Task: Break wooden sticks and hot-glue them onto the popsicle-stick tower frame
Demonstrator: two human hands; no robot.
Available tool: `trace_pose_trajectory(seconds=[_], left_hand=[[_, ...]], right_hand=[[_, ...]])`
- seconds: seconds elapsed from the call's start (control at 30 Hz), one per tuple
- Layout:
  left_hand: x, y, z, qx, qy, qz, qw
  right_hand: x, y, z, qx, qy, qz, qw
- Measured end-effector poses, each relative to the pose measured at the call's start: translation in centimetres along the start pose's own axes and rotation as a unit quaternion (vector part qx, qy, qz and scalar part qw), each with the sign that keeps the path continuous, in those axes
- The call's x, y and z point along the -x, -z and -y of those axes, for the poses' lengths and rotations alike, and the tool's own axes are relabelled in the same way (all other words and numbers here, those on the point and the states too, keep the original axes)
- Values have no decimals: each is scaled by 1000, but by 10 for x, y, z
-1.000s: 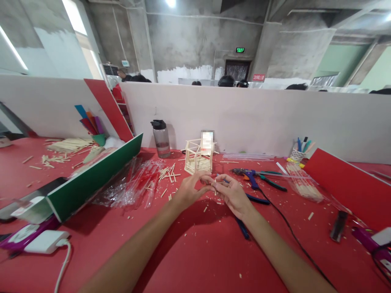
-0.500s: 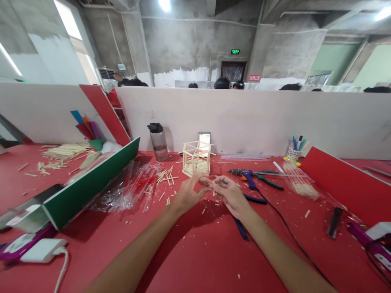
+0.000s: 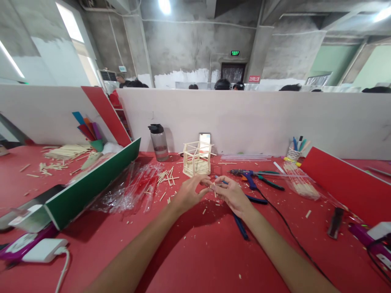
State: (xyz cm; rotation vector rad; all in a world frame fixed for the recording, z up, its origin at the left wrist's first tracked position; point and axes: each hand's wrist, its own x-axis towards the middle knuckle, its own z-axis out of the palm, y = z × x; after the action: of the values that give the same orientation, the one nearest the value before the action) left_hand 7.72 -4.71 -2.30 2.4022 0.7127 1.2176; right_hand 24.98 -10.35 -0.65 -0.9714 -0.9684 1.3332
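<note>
Both hands meet mid-bench: my left hand [image 3: 190, 193] and right hand [image 3: 231, 194], fingertips pinched shut on short pale wooden stick piece [image 3: 214, 188], held upright between them just above red bench [image 3: 195, 252]. Stick looks featherlight, stiff but snappy, so I'd say grip near ends, gentle squeeze only. Small open-frame stick house model [image 3: 197, 158] sits just behind hands, looks fragile, glue joints I guess. Blue glue gun [image 3: 249, 176] and blue-handled pliers [image 3: 241, 226] lie to right. Offcuts all over, lol.
</note>
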Motion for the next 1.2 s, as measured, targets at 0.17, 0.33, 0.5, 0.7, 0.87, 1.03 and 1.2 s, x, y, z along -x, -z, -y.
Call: trace_pose_trajectory(seconds=[0.17, 0.33, 0.5, 0.7, 0.87, 1.03, 1.2], left_hand=[[-8, 12, 1, 23, 28, 42, 998], [-11, 26, 15, 14, 101, 179, 979], [-3, 18, 31, 102, 135, 293, 941], [-1, 13, 38, 181, 178, 285, 924], [-5, 22, 35, 184, 185, 252, 932], [-14, 19, 20, 196, 179, 139, 954], [-20, 6, -2, 243, 218, 43, 944]], right_hand=[[-1, 2, 0, 5, -4, -18, 1000], [-4, 7, 1, 14, 15, -53, 998], [-5, 10, 2, 16, 17, -52, 998], [-3, 9, 4, 8, 15, -46, 999], [-2, 10, 4, 20, -5, -50, 999], [-6, 10, -1, 35, 32, -53, 997], [-9, 9, -7, 53, 77, -62, 994]])
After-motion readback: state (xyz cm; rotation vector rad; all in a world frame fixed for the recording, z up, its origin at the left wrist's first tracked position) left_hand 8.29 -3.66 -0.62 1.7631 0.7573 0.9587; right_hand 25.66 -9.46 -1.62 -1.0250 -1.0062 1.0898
